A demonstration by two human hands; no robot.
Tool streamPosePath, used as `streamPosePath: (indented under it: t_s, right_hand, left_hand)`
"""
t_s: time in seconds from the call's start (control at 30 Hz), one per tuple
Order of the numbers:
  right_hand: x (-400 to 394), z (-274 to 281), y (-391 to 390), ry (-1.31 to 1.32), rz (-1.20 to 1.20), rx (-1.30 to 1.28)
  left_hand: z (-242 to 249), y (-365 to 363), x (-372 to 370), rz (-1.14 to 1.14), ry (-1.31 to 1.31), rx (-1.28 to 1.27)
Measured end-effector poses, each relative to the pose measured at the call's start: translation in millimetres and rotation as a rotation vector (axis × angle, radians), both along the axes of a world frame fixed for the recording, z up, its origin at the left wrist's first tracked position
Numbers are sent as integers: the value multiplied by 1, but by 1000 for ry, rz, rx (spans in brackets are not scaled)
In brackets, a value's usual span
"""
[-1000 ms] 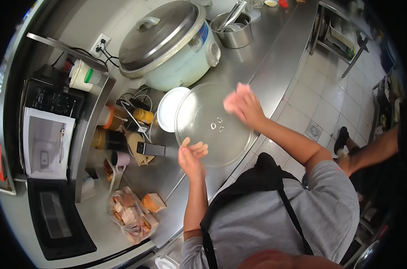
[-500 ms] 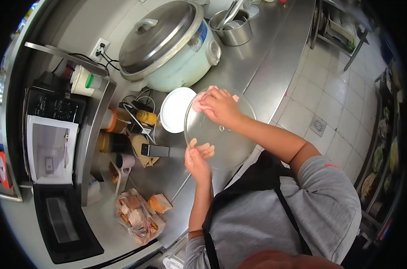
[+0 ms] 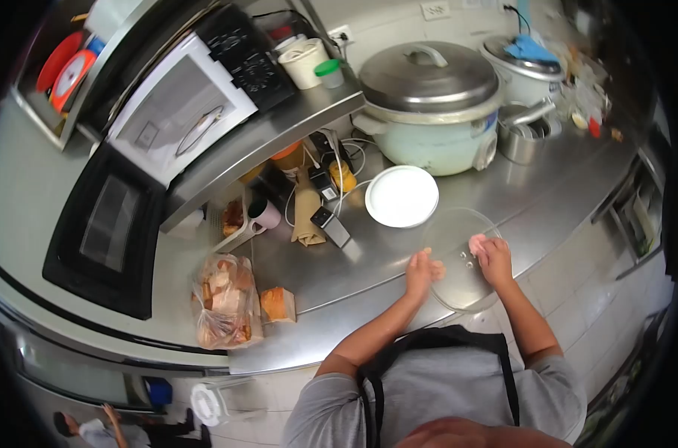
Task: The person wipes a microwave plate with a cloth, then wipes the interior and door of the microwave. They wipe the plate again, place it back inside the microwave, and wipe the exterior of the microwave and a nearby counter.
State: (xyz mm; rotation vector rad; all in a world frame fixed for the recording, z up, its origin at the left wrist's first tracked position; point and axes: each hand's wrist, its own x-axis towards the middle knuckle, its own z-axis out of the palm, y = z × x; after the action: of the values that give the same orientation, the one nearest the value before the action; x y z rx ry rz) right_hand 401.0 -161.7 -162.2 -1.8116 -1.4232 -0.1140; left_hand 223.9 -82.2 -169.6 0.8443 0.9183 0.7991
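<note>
A round clear glass plate [image 3: 462, 287] is held over the front edge of the steel counter. My left hand [image 3: 421, 276] is closed on its left rim. At the plate's upper right, my right hand [image 3: 496, 261] is closed around a soft pink piece [image 3: 476, 243], perhaps a cloth, pressed to the glass. A few small pale marks show near the plate's middle. Just behind the plate lies a round white lid or dish [image 3: 402, 196].
An open microwave [image 3: 182, 104] stands on the left shelf, its black door [image 3: 107, 231] hanging out. Large cooker [image 3: 428, 127] and metal pot [image 3: 522, 142] are behind. Bagged bread [image 3: 225, 302], a bread piece [image 3: 279, 305] and mug [image 3: 264, 213] lie left. Another person [image 3: 115, 431] is lower left.
The view has turned and swung toward the left. My right hand has moved with the pink piece from the plate's far side to its right side. My left hand still holds the rim.
</note>
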Motion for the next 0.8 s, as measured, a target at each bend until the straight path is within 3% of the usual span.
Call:
streamPosePath:
  t_s: [0.13,0.23,0.33,0.47,0.53,0.63,0.7,0.77,0.8]
  right_hand:
    - [-16,7,-9,-130,66,-82]
    - [-28,-9,-8,-177,82,-118]
    - [-24,-23,2,-157,58,-152]
    - [-16,-30,17,-129,58,-163]
    - [-12,-36,27,-155,53,-111]
    - [-14,-36,32,-220,39,-110]
    - [-14,-31,34,-285,44,-108]
    - [-11,-27,36,-355,64,-81]
    - [-6,-28,38,-294,65,-134]
  left_hand:
    - [-24,6,33,20,-61,-166]
    - [-33,17,56,17,37,-229]
    - [-55,49,59,-397,259,-147]
    - [-38,68,51,-586,453,-55]
    - [-13,66,43,-569,567,-8]
    - [4,78,27,-577,419,212]
    - [85,86,-2,-597,400,489]
    - [145,108,-37,-227,296,929]
    - [199,112,-68,26,288,1110]
